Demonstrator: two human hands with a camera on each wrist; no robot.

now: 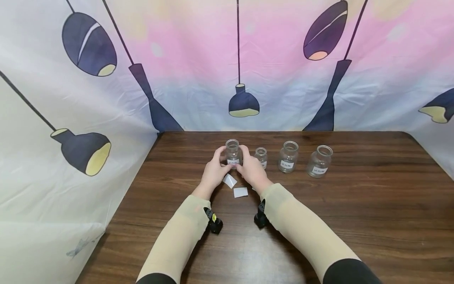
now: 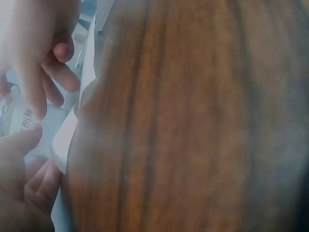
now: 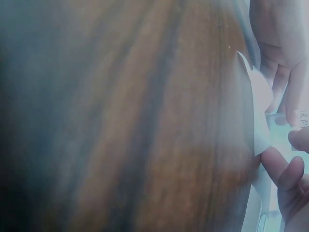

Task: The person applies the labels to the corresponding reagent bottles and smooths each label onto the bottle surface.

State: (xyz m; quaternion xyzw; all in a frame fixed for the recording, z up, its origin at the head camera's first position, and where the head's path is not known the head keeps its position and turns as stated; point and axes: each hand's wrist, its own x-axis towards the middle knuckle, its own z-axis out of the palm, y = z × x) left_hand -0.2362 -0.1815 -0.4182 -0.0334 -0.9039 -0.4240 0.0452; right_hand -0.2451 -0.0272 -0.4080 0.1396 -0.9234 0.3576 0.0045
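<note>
A clear glass bottle [image 1: 232,145] with a white printed label [image 1: 233,161] stands upright on the wooden table, between both hands. From its left side my left hand [image 1: 213,170] holds it, fingers bent around the glass and thumb at the label. Opposite, my right hand [image 1: 252,170] has its fingers along the glass and its thumb near the label's other end. In the left wrist view, part of the label [image 2: 26,118] shows between the hands. Small white paper pieces [image 1: 229,181] [image 1: 240,192] lie just in front of the hands.
Right of the hands stand more labelled glass bottles: a small one [image 1: 261,153] partly behind the right hand, then two larger ones [image 1: 288,157] [image 1: 320,161]. The wooden table [image 1: 372,213] reaches back to a printed cloth backdrop [image 1: 205,79].
</note>
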